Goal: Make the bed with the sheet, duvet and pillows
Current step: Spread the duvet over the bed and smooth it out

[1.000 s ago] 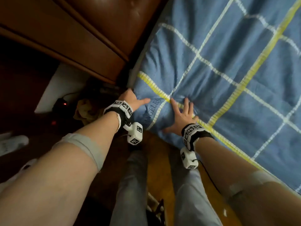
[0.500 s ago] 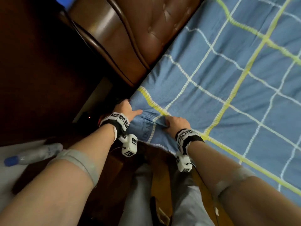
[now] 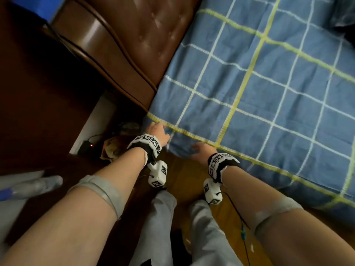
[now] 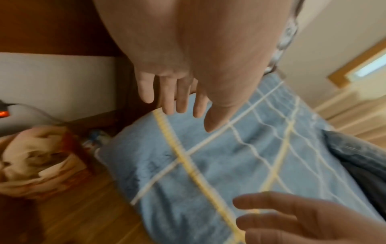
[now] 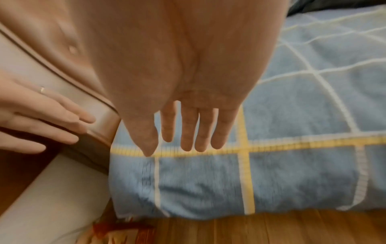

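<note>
— What fills the view?
— A blue checked sheet (image 3: 259, 96) lies spread over the bed, its corner wrapped down at the brown padded headboard (image 3: 134, 41).
— And the hands?
— The left hand (image 3: 156, 131) hovers at that corner, fingers straight, holding nothing. The right hand (image 3: 201, 149) is just beside it at the bed's edge, fingers spread and loose; blur makes contact hard to judge, probably not touching.

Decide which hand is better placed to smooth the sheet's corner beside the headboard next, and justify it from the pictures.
Left, probably. The left hand is open at the sheet corner next to the headboard. The right hand, also open, sits further along the bed's side edge, away from that corner.
</note>
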{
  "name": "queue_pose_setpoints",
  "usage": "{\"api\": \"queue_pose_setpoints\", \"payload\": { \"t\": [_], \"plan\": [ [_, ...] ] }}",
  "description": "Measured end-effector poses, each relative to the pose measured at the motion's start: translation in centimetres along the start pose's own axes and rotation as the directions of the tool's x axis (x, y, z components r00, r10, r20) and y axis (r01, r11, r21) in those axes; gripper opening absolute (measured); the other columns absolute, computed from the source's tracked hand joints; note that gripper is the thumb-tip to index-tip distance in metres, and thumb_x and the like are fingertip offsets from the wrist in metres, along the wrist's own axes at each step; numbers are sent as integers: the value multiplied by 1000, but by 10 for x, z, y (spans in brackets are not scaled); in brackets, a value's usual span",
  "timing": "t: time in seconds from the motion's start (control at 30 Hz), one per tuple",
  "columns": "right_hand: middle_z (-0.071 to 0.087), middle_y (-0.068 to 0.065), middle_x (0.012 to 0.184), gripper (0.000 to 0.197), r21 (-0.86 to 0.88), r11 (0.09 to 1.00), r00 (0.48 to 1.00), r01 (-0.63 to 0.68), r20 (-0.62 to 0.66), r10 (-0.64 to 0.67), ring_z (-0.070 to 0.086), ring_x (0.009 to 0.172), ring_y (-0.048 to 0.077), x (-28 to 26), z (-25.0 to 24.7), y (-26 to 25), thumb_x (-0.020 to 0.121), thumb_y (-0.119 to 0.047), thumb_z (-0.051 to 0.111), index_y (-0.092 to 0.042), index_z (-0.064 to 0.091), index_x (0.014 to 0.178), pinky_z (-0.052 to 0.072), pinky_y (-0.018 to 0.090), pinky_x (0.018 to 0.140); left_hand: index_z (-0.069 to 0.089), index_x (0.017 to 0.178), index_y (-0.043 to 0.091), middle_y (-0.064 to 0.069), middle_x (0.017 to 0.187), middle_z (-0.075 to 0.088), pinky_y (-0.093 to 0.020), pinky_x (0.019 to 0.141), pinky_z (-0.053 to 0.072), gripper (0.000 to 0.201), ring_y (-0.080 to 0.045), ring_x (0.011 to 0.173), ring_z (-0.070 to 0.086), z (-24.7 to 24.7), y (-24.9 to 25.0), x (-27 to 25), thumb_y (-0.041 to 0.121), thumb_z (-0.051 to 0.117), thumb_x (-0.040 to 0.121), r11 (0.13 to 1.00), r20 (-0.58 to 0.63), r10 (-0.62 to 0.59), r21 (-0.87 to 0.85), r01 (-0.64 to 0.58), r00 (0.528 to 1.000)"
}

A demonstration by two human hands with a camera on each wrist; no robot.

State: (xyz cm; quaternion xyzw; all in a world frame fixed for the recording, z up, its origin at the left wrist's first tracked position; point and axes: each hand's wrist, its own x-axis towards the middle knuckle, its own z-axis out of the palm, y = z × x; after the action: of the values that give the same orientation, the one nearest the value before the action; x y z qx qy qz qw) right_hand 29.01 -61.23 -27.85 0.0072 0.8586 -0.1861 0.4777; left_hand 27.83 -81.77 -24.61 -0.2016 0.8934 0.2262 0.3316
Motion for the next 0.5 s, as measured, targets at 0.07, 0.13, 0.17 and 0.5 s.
{"api": "queue_pose_setpoints", "payload": {
  "t": [0.07, 0.13, 0.17, 0.5],
  "plan": [
    [61, 4, 131, 48, 71, 997, 997, -1, -75, 6, 62, 114, 27, -29, -36, 10, 88, -32, 65, -24, 54, 134, 53, 40, 94, 53, 130, 16, -13, 135, 50, -37, 100, 42, 42, -32, 121, 52, -15, 42, -22, 26, 61, 90, 996, 16, 85, 23, -86, 996],
    [60, 4, 133, 48, 99, 995, 992, 22, -126, -9, 60, 116, 25, -61, -76, 23, 90, -32, 63, -24, 52, 136, 51, 34, 94, 51, 132, 18, -12, 136, 48, -37, 101, 41, 44, -31, 121, 51, -32, 83, -45, 28, 59, 90, 989, 30, 134, 54, -135, 991],
    [59, 4, 134, 49, 121, 992, 988, 36, -154, -17, 60, 117, 24, -81, -98, 31, 91, -31, 63, -24, 51, 137, 50, 33, 93, 50, 134, 19, -12, 138, 46, -38, 102, 41, 44, -31, 122, 52, -42, 106, -58, 28, 58, 91, 984, 23, 161, 70, -162, 987],
    [58, 6, 135, 50, 288, 942, 857, 175, -516, -2, 59, 116, 25, -276, -267, 162, 90, -31, 66, -22, 50, 137, 47, 33, 95, 58, 128, 16, -6, 129, 62, -34, 96, 47, 38, -27, 115, 60, -88, 324, -202, 25, 57, 92, 837, -12, 490, 285, -467, 871]
  ]
}}
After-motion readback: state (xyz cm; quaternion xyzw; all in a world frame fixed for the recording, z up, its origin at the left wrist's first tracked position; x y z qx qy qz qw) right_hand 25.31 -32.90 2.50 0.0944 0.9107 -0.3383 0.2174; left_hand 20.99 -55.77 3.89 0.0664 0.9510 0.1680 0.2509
